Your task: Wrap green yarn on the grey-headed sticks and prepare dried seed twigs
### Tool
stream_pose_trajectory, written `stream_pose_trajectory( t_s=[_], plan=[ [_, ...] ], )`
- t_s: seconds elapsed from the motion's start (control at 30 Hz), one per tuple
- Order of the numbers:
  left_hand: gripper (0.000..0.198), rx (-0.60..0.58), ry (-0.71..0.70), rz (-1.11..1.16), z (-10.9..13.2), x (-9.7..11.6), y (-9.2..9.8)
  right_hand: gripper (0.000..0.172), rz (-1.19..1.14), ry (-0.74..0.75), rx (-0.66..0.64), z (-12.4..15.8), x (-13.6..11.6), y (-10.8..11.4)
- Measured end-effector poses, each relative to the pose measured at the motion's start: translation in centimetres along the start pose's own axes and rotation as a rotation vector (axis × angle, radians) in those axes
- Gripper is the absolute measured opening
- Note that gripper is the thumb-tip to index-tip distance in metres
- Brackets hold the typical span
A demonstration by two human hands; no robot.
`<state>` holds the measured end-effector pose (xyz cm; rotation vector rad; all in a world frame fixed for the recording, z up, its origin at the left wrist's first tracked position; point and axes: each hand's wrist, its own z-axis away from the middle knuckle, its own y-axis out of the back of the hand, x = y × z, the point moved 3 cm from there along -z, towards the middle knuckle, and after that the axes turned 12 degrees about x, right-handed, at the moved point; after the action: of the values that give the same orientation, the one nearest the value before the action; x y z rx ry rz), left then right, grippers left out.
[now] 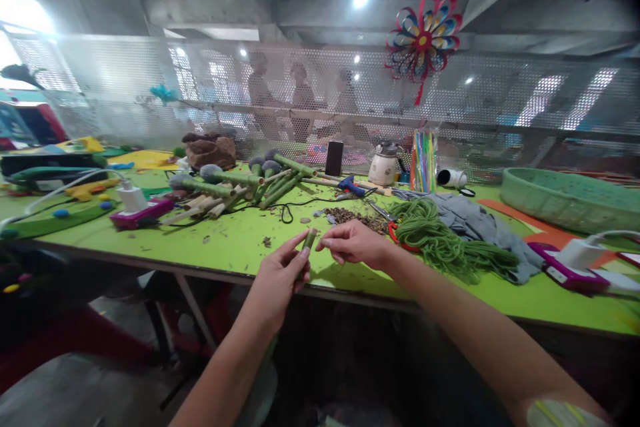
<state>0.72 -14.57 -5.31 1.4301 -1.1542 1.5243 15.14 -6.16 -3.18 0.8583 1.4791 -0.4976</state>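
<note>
Stem piece [311, 238]: short, green and tilted, pale end uppermost, held above the worktop [175, 247] near its front edge.
Left hand [287, 263]: at seven o'clock, its grip clamped on the stem piece between thumb and fingers.
Right hand [353, 242]: at three o'clock, fingertips just beside the stem; whether they pinch anything, I cannot tell.
Handwork: seemingly close fingertip work at the stem's upper end.
Next touch: would call for a steady left grip and fine placing by the right fingertips.
Brown bits [357, 219]: two o'clock, scattered.
Scissors [395, 233] and green yarn [425, 227]: three o'clock, beyond the right hand.
Stick pile [225, 180]: ten o'clock, grey-tipped.
</note>
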Motion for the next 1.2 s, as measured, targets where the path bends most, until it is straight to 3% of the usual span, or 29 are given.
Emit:
stream_pose_trajectory(
  t_s=[0.27,0.43,0.6,0.67,0.77,0.97,1.2],
  plan=[
    [0.060,0.059,0.021,-0.036,0.1,-0.3,0.8,0.036,0.305,0.162,0.166,-0.2,0.1,-1.0],
    [0.047,0.154,-0.185,-0.184,0.0,-0.6,0.8,0.030,0.346,0.317,0.213,-0.1,0.0,-1.0],
    [0.040,0.212,-0.391,-0.361,0.1,-0.5,0.4,0.034,0.154,0.204,0.077,-0.1,0.3,-0.2],
    [0.042,0.183,-0.350,-0.342,0.2,-0.4,0.2,0.033,0.117,0.168,0.030,-0.1,0.2,0.0],
    [0.046,0.164,-0.277,-0.304,0.3,-0.3,0.0,0.031,0.080,0.150,0.081,-0.2,-0.1,0.5],
    [0.036,0.176,-0.449,-0.383,0.5,-0.5,0.1,0.051,-0.260,0.025,-0.104,0.0,0.1,-0.3],
    [0.036,0.151,-0.410,-0.402,0.3,-1.1,0.2,0.037,-0.173,-0.098,-0.066,0.5,0.1,-0.6]
  ],
)
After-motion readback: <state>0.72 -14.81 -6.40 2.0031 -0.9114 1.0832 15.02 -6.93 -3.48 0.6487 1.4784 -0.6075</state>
